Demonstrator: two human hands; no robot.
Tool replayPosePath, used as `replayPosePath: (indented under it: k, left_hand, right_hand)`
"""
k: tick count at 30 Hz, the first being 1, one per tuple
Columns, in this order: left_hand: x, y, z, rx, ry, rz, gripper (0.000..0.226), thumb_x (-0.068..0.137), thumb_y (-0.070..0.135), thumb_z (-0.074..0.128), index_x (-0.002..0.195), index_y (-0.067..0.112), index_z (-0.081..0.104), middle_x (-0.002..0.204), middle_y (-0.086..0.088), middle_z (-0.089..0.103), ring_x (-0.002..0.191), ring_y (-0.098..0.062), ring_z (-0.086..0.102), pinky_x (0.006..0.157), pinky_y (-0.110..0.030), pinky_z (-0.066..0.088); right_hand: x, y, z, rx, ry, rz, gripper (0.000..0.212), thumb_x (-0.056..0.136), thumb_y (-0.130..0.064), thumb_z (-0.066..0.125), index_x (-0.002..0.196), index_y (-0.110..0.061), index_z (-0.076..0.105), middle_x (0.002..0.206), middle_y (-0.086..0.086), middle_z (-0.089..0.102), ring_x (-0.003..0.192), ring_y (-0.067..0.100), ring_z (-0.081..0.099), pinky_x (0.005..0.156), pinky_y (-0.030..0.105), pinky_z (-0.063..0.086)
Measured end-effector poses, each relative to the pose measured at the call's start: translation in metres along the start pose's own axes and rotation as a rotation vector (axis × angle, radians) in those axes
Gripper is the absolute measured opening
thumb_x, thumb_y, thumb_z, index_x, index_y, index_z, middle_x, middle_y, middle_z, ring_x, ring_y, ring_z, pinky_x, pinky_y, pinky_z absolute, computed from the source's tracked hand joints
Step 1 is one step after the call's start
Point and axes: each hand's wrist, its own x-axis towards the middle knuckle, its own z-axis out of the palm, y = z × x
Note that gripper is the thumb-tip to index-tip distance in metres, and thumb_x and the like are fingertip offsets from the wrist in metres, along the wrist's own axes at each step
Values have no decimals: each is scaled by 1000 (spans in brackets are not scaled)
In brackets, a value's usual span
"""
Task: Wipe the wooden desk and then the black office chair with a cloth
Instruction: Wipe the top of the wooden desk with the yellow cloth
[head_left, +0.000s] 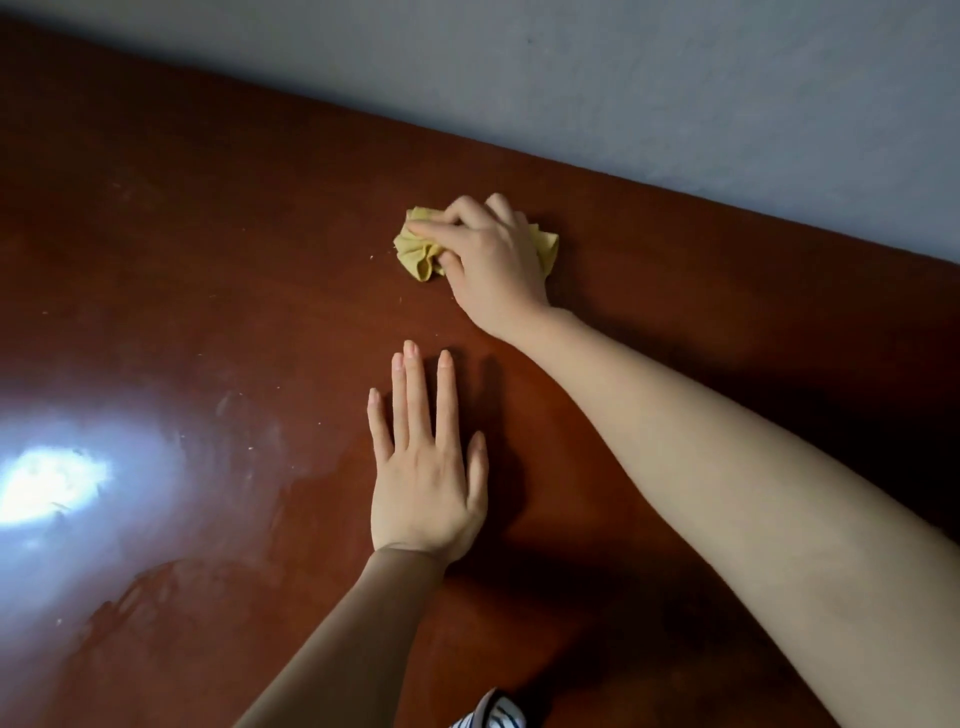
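Note:
The dark reddish-brown wooden desk (208, 270) fills most of the view. A crumpled yellow cloth (415, 249) lies on it near the far edge. My right hand (493, 260) grips the cloth from above, fingers curled over it, and covers its middle. My left hand (426, 467) rests flat on the desk closer to me, fingers straight and slightly spread, holding nothing. The black office chair is not in view.
A grey wall (675, 88) runs along the desk's far edge. A bright light reflection (47, 488) glares on the desk at the left, with faint smears around it. Small pale crumbs (374, 257) lie just left of the cloth.

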Motion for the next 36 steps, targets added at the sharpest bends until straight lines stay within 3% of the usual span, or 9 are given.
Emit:
replayPosePath:
  k: [3,10,14,18,28,33,36]
  left_hand:
    - [0,0,-1,-13,6,-13,65,95,34,25,151,10,1,157,-15,-7,146,-26,-10,117,-42,-8]
    - [-3,2,-2,-8,-5,-30,70,89,29,25,150,8,-2,157,-14,-9,146,-24,-12,118,-42,-9]
    - [-3,3,-2,3,-2,-25,70,89,31,25,150,7,-2,158,-14,-7,146,-24,-11,117,-39,-12]
    - [-3,1,-1,-3,1,-25,70,91,33,24,150,9,-5,157,-12,-10,145,-24,-14,117,-38,-13]
    - [-3,-1,2,-22,23,-9,68,93,35,28,151,11,0,158,-14,-5,146,-26,-10,117,-43,-7]
    - [-2,-2,0,-37,17,-6,71,91,33,30,151,13,-2,158,-15,-6,146,-27,-11,117,-42,-9]
    - [-2,-2,-1,-46,14,-9,71,91,33,30,151,14,-3,158,-15,-7,145,-27,-12,117,-41,-10]
  right_hand:
    - [-22,-2,-7,35,-68,-108,42,88,-6,56,124,-27,63,108,-1,62,96,25,48,77,28,29]
    - [-110,17,-40,35,-95,-214,43,79,2,66,118,-19,68,99,3,66,84,30,54,74,42,47]
    - [-129,53,-61,8,-119,-302,47,75,9,68,115,-15,68,99,5,67,82,28,53,75,39,46]
    - [-97,77,-68,8,-88,-151,47,75,14,65,116,-9,66,100,12,65,83,34,52,76,45,48]
    - [28,52,-21,-66,112,226,40,90,-9,54,127,-23,60,111,5,60,106,28,47,91,29,35]
    - [63,11,10,-66,77,195,42,92,-13,51,129,-31,56,116,-4,58,109,24,45,90,31,35]
    - [58,-13,19,-38,-19,14,44,91,-10,52,129,-32,57,119,-5,57,109,24,45,87,34,36]
